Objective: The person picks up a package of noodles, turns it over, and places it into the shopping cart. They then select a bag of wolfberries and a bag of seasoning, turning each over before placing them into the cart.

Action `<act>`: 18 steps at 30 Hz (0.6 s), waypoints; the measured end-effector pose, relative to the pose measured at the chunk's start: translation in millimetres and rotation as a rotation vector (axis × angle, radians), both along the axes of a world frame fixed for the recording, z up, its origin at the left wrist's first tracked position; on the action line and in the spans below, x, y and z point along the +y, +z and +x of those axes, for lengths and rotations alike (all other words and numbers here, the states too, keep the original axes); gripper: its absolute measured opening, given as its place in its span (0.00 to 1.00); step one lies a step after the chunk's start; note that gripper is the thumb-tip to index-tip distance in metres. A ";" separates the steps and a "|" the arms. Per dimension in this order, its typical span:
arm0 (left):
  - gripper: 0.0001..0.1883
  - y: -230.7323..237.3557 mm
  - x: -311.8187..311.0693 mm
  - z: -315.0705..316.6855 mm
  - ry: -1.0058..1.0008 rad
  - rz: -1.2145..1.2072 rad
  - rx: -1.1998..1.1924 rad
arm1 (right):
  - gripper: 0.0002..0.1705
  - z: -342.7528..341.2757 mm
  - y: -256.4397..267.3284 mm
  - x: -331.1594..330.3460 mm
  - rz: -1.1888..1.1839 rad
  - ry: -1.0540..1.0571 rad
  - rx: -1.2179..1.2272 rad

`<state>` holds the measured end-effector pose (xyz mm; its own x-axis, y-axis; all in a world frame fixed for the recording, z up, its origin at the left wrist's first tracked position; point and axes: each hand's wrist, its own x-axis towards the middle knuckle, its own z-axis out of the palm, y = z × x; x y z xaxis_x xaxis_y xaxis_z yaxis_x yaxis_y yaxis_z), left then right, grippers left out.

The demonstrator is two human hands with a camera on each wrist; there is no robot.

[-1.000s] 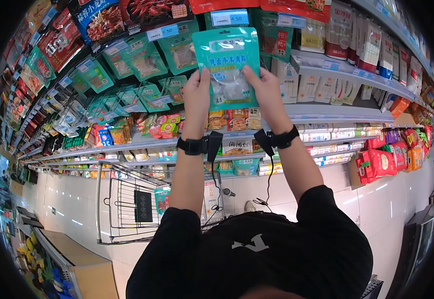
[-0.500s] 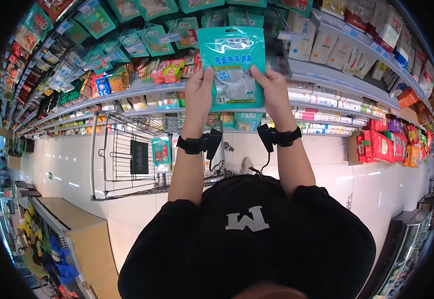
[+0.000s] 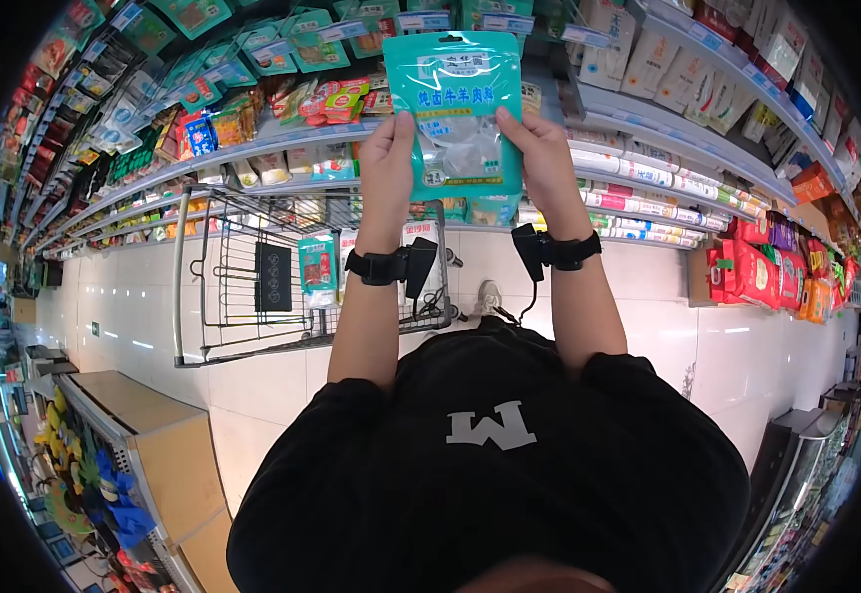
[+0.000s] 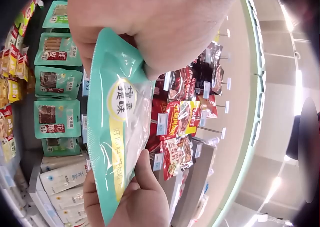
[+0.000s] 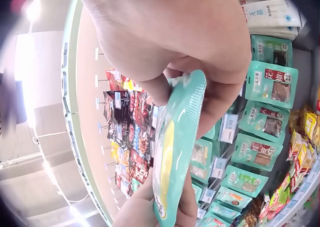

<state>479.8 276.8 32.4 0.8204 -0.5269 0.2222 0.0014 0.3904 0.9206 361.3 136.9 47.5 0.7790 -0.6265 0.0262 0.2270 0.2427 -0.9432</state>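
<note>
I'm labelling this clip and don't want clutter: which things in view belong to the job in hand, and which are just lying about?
Part of the job:
- Green pouch, gripped at its sides
- Left hand
- Right hand

Just around:
- Shopping cart, untouched
- Red bags
- White packets

The pouch (image 3: 453, 109) is teal green, its front bearing blue lettering, a yellow strip and a greyish see-through window, its back a white circle with black characters. The T-shirt (image 3: 490, 504) is black with a pale grey letter M (image 3: 492, 427). The wristbands (image 3: 376, 268) are black, the floor tiles (image 3: 657, 366) whitish, the floor-level bags (image 3: 752, 277) bright red.
</note>
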 end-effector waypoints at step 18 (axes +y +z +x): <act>0.19 7.8 21.4 -7.1 -0.023 -0.040 0.023 | 0.15 -2.4 1.5 18.2 0.023 0.019 -0.045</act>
<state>472.8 298.2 40.2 0.8133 -0.5367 0.2245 0.0317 0.4262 0.9041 359.0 155.1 49.0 0.7890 -0.6125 0.0472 0.2638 0.2685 -0.9264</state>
